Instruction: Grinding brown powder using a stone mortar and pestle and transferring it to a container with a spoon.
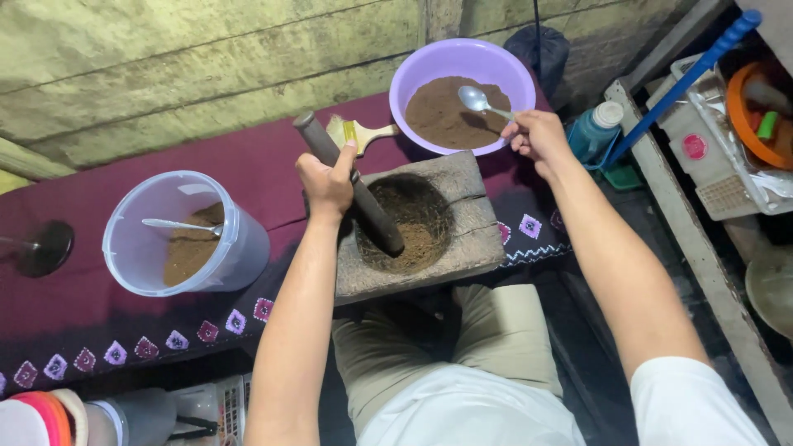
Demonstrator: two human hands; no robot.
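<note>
The left hand point(326, 183) has a full grip round the upper part of a dark pestle point(355, 194), thumb raised along the shaft. The pestle leans up and away to the left, and its lower end sits in the hollow of a stone mortar point(462, 239), against the brown powder point(413, 244) lying in the near part of the bowl. The right hand point(537, 136) is closed on the handle of a metal spoon point(479, 100), fingers curled under, and the spoon's bowl hangs just over the brown powder in a purple bowl point(429, 62) beyond the mortar. Whether the spoon carries powder I cannot tell; it looks bare from here.

As I judge it, this is a pause in grinding while powder is moved between purple bowl and mortar. The next move calls for a steady, level spoon across the short gap, with the pestle kept leaning aside so the hollow stays open.

Both arms reach forward from the body. The left forearm runs nearly straight up to the mortar's left edge; the right stretches further, the wrist bent inward over the bowl's rim.

The mortar rests on a maroon cloth point(248, 165) over the bench. A small brush point(359, 132) lies between mortar and bowl. Well to the left stands a clear tub point(239, 248) with more powder and a second spoon point(178, 225).
</note>
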